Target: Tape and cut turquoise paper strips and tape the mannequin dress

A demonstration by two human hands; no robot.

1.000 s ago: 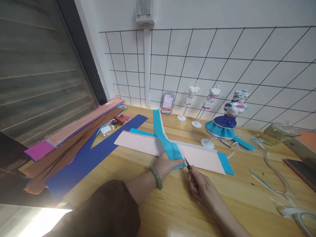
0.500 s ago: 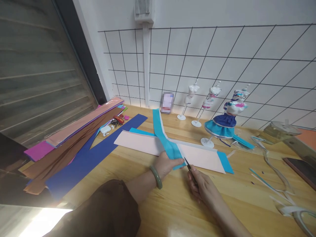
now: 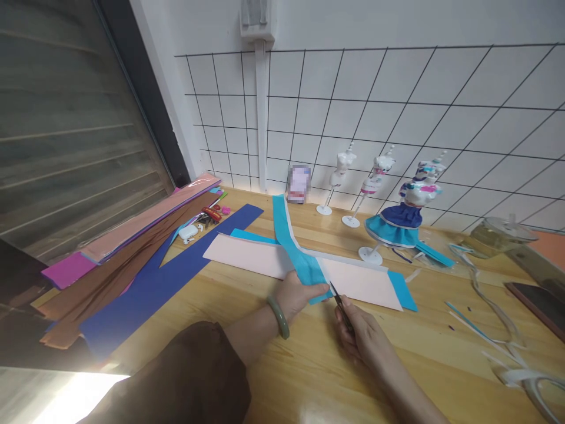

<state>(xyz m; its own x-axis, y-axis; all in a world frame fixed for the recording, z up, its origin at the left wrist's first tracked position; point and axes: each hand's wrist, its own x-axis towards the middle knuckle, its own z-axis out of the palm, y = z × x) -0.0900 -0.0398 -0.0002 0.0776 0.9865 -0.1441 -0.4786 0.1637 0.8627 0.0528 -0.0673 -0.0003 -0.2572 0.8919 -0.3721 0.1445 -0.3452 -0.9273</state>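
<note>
The left hand [image 3: 293,297] grips the near end of a turquoise strip [image 3: 286,238], thumb laid on top and the other fingers mostly hidden beneath it. A green bangle [image 3: 278,317] circles that wrist. The right hand [image 3: 359,330] has its fingers closed around dark, pointed scissors [image 3: 339,301], whose tip is at the white edge of the strip, just beside the left thumb; whether the blades are parted is too small to tell.

Compared with the earlier frames, both hands keep the same pose and the scissors stay at the same spot on the edge. The strip lies as it did, and the whole view has only shifted very slightly.

The turquoise strip runs away from the left hand across a pale pink strip [image 3: 362,282], its far end reaching toward the wall. Another turquoise piece [image 3: 402,290] shows from under the pink one at its right end and along its far left edge. To the left on the table [image 3: 291,383] lie a navy strip [image 3: 176,271], brown strips [image 3: 119,265] and a white case [image 3: 188,232]. Small white dress forms [image 3: 342,168] stand near the wall, and a blue and turquoise ruffled skirt [image 3: 399,227] is on the one at the right. Thin offcuts [image 3: 474,324] are scattered farther right, near a dark flat object [image 3: 538,306].
</note>
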